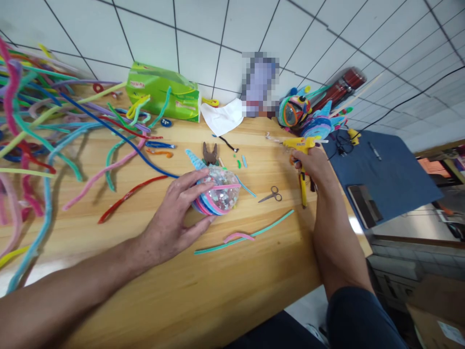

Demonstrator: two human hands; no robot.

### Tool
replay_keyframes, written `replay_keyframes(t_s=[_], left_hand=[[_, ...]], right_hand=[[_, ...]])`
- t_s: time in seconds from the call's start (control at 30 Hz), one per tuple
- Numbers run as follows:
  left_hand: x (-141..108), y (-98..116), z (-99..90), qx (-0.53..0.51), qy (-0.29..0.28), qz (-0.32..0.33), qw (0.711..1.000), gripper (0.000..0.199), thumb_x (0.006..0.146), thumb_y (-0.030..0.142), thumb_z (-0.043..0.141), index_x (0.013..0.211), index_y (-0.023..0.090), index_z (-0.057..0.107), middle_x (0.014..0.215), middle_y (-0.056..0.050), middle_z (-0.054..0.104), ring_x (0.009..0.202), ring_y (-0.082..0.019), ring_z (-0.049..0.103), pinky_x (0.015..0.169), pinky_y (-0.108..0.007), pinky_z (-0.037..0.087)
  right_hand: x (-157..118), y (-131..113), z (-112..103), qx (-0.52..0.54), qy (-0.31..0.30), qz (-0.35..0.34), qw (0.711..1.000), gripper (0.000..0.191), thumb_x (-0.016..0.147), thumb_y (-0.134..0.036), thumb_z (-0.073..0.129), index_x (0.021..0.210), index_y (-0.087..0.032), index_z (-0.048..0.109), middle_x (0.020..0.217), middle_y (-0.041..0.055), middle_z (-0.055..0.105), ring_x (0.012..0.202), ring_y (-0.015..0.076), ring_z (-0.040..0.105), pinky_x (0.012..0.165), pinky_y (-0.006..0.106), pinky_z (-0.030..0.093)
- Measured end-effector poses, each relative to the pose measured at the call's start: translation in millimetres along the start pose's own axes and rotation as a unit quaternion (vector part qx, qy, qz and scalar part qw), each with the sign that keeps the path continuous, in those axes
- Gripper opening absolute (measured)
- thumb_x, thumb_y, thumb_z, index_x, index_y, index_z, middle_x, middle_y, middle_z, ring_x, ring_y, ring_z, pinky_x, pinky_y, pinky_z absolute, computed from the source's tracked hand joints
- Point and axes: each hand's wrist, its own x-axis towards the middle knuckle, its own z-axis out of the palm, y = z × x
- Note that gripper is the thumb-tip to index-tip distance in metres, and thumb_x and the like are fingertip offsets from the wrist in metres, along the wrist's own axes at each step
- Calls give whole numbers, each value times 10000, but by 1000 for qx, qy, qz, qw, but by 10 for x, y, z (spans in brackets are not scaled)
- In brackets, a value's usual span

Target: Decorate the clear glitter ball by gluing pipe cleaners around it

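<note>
My left hand (pixel 181 208) curves round the left side of a clear ball (pixel 225 194) filled with pale flakes, fingers on top and thumb below. Blue and pink pipe cleaners circle the ball, and a light-blue wrapped point sticks up from it. In my right hand (pixel 310 162) is a yellow hot glue gun (pixel 298 142), gripped by its handle with the nozzle facing left. Small scissors (pixel 271 195) lie between the hands. Nearer me, a pink pipe cleaner piece (pixel 238 236) crosses a long teal pipe cleaner (pixel 276 224). Behind the ball stand pliers (pixel 210 154), partly hidden.
Tangled pipe cleaners (pixel 47 121) spread over the table's left side. Along the tiled wall are a green tissue pack (pixel 163 94), a white tissue (pixel 224 117), decorated pipe-cleaner figures (pixel 290 114) and a dark red flask (pixel 341 87). A black cord (pixel 410 89) runs at right above a blue mat (pixel 392 169).
</note>
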Motion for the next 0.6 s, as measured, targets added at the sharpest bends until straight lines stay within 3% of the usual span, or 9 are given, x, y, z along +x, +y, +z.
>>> replay_keyframes(t_s=[0.13,0.23,0.4,0.6], left_hand=[[0,4,0,4,2,-1,1000,664,1000,235,716,1592,296,420,1635,-150,534,1536,-349,546,1232,-569,544],[-3,8,-3,3,0,-5,1000,656,1006,237,709,1591,299,418,1635,-149,531,1540,-349,542,1235,-579,540],[-6,8,-3,3,-4,-7,1000,656,1011,239,699,1589,323,401,1626,-143,534,1537,-356,544,1232,-599,540],[2,13,-1,3,4,-4,1000,654,1008,239,710,1586,306,410,1613,-151,542,1525,-352,555,1221,-587,552]], right_hand=[[-43,-100,60,-11,-19,-3,1000,258,931,-364,662,719,-218,676,563,17,655,625,194,661,695,301,521],[-54,-136,70,7,-17,-17,1000,281,940,-417,666,738,-222,677,574,20,662,636,199,668,708,310,538],[-39,-73,26,-23,-4,6,1000,316,909,-473,703,722,-221,668,562,27,660,615,201,661,659,311,547],[-1,-36,44,0,-21,-19,1000,327,917,-517,692,785,-218,688,572,27,663,638,202,678,681,300,558]])
